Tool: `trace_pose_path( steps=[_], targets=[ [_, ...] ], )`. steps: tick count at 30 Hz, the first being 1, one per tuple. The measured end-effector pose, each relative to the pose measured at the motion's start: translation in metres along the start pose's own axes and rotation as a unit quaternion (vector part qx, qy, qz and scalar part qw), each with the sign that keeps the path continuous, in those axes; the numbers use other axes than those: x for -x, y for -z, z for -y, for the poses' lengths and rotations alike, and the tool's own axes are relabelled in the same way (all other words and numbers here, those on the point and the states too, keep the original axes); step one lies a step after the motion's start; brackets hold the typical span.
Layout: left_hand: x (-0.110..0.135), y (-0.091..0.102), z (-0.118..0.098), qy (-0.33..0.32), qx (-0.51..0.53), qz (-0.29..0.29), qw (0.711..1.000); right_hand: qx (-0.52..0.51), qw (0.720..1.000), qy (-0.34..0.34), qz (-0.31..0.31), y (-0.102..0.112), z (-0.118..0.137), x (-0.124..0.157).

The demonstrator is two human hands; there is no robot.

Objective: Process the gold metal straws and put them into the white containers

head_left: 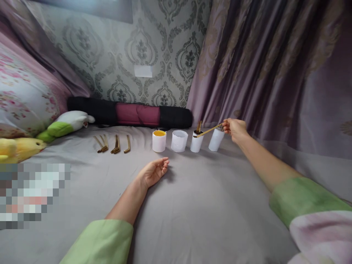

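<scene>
Several white cups stand in a row on the grey bedsheet [192,205]. The leftmost cup [159,141] has a yellow inside; the second cup [179,141] looks empty. The third cup [196,142] holds a few golden sticks. My right hand [235,129] pinches one golden stick [207,131] by its end, with the tip over the third cup, just above the fourth cup [216,139]. My left hand [154,171] rests palm up on the sheet in front of the cups, fingers loosely curled, holding nothing.
More golden bent sticks [114,144] lie on the sheet left of the cups. A black and maroon rolled bag [132,113] lies along the wall. Plush toys [64,124] and a floral pillow [24,91] sit at the left. Purple curtains [275,73] hang at the right.
</scene>
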State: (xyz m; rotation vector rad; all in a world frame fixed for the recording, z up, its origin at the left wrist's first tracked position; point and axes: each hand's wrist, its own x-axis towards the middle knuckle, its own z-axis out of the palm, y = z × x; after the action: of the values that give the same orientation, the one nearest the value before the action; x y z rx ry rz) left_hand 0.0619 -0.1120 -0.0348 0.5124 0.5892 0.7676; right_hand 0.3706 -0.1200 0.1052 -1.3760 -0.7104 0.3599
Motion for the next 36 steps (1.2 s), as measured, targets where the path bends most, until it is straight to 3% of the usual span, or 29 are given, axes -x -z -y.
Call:
trace_pose_path(
  steps=[11, 23, 36],
  targets=[
    [0.0, 0.001, 0.0, 0.002, 0.003, -0.004, 1.0, 0.06, 0.996, 0.029, -0.054, 0.0, 0.012, -0.023],
    [-0.002, 0.003, 0.0, -0.001, 0.003, -0.001, 1.0, 0.143, 0.983, 0.106, -0.043, -0.011, 0.008, -0.037],
    [-0.002, 0.001, 0.0, 0.0, -0.001, -0.009, 1.0, 0.296, 0.931, 0.204, 0.057, -0.032, -0.005, -0.045]
  ],
)
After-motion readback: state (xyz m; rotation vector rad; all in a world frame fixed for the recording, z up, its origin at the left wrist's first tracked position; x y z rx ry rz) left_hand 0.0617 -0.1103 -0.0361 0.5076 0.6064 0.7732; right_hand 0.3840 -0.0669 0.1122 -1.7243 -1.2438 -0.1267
